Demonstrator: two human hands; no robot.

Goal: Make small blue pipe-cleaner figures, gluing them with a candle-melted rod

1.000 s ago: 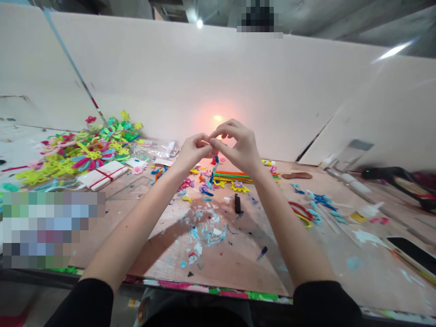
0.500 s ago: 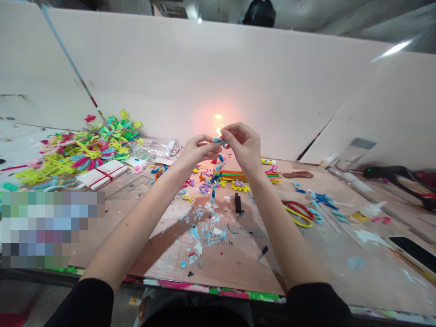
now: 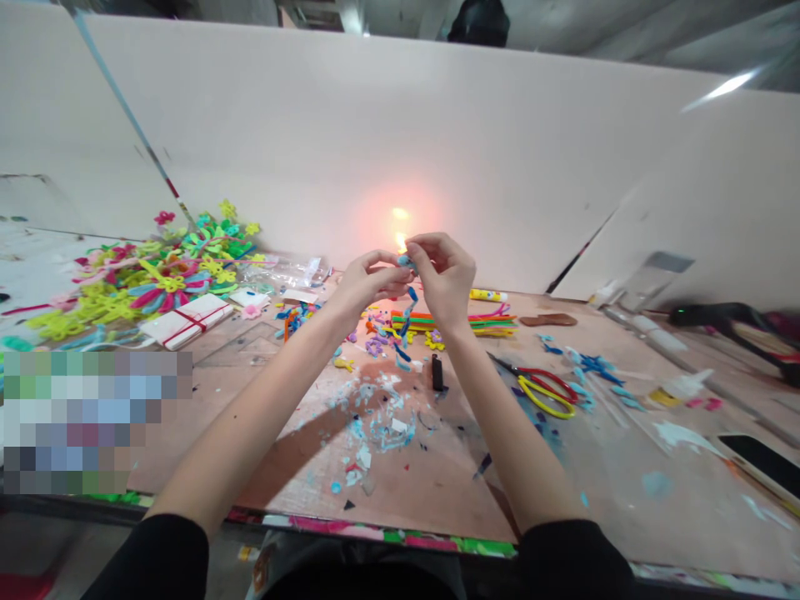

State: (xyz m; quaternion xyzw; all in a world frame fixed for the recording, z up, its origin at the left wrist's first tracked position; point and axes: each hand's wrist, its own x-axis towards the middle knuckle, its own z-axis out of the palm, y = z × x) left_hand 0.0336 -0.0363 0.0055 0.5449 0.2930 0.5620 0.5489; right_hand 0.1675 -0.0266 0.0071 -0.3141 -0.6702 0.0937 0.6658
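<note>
My left hand is closed in a pinch at a small light-blue pipe-cleaner piece. My right hand pinches at the same piece from the other side, its thumb and forefinger together. From between the hands dangles a strand of dark- and light-blue fuzzy pieces, reaching down toward the table. Right behind the fingertips burns a bright flame; what feeds it is hidden by the hands.
Scissors with red and yellow handles lie right of a black lighter. Pipe cleaners and a glue stick lie behind. Colourful fuzzy flowers pile up left. A phone rests far right. Blue scraps litter the middle.
My right hand has dropped slightly, and the thin pale tip above its fingers no longer shows. The hanging blue strand has swung a little right. My forearm now uncovers more of the scissors.
</note>
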